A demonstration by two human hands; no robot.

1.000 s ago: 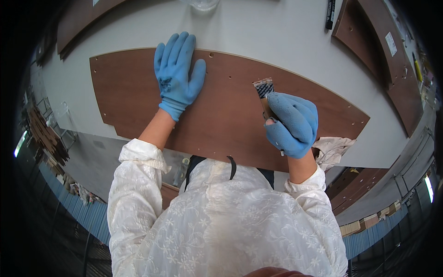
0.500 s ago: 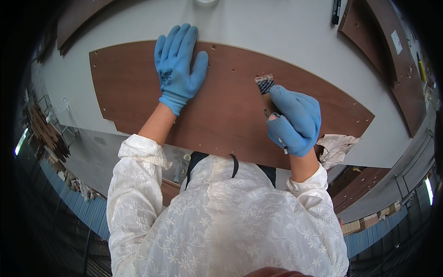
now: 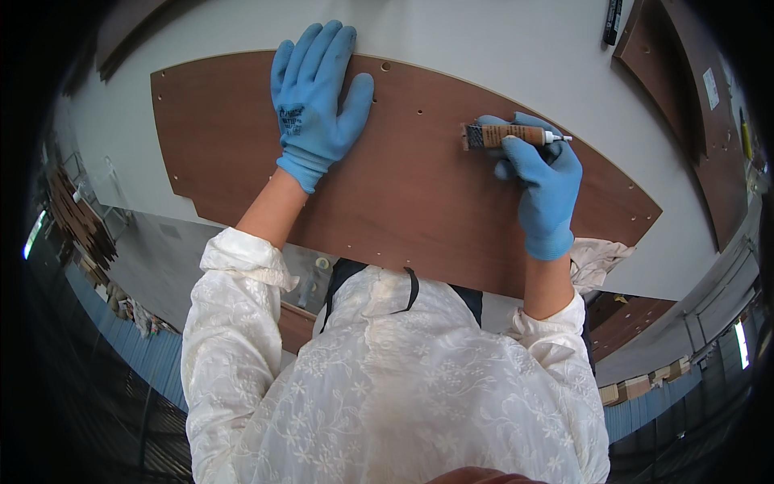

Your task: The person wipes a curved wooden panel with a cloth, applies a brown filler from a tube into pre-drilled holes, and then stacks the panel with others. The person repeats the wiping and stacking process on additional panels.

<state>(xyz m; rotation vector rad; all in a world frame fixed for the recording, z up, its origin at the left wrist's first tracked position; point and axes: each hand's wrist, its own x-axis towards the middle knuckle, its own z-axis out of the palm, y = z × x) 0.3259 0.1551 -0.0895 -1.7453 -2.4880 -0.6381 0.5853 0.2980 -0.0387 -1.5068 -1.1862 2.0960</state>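
Observation:
A reddish-brown wooden panel with a curved far edge and several small drilled holes lies across the white table. My left hand, in a blue glove, rests flat near the panel's far edge, fingers stretched out and holding nothing. In my right hand, also gloved in blue, is a small brown tube with a white nozzle. The thumb presses on the tube's near side. Its nozzle points right, and its striped, flattened end points left, above the right part of the panel.
A crumpled pale cloth lies by the panel's right end. More brown curved panels stand at the far right, near a black marker. Another brown panel is at the far left. The white table surrounds the main panel.
My right hand has moved up and turned, swinging the tube from upright to nearly level, with its nozzle now showing at the right. My left hand stays flat on the panel.

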